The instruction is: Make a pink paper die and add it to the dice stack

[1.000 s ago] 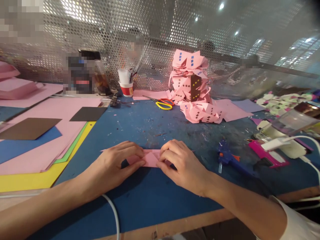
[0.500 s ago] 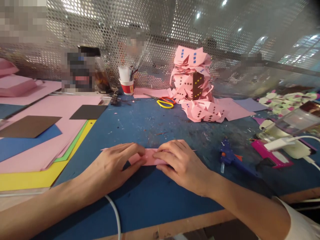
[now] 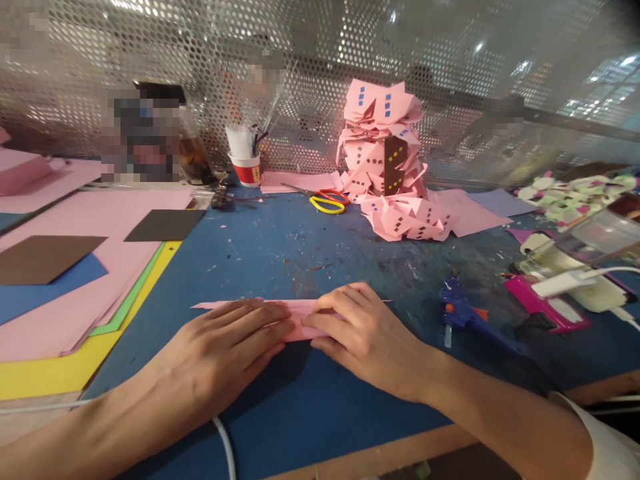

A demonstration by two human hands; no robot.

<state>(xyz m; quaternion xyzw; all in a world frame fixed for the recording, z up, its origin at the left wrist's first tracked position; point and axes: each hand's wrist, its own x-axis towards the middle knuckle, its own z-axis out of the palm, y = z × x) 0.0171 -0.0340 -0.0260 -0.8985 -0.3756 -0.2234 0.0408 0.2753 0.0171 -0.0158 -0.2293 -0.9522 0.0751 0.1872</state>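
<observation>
A folded strip of pink paper (image 3: 299, 328) lies crosswise on the blue work surface in front of me, its thin pointed end showing at the left. My left hand (image 3: 233, 343) rests flat over the strip's left part, fingers stretched out side by side. On the right part, my right hand (image 3: 357, 333) grips the paper between curled fingers and thumb. Both hands cover much of the strip, so the folds beneath them are hidden.
Coloured sheets (image 3: 145, 267) are stacked at left. Scissors (image 3: 327, 201) lie near a pink paper model (image 3: 380, 160) with small squares. A blue glue gun (image 3: 463, 313) is at right, near a magenta device (image 3: 545, 303). A paper cup (image 3: 246, 168) holds tools. A white cable (image 3: 226, 447) runs in front.
My left hand has gone from bent fingers with the thumb at the strip's edge to lying flat across it. The right hand keeps its grip. The view has shifted slightly.
</observation>
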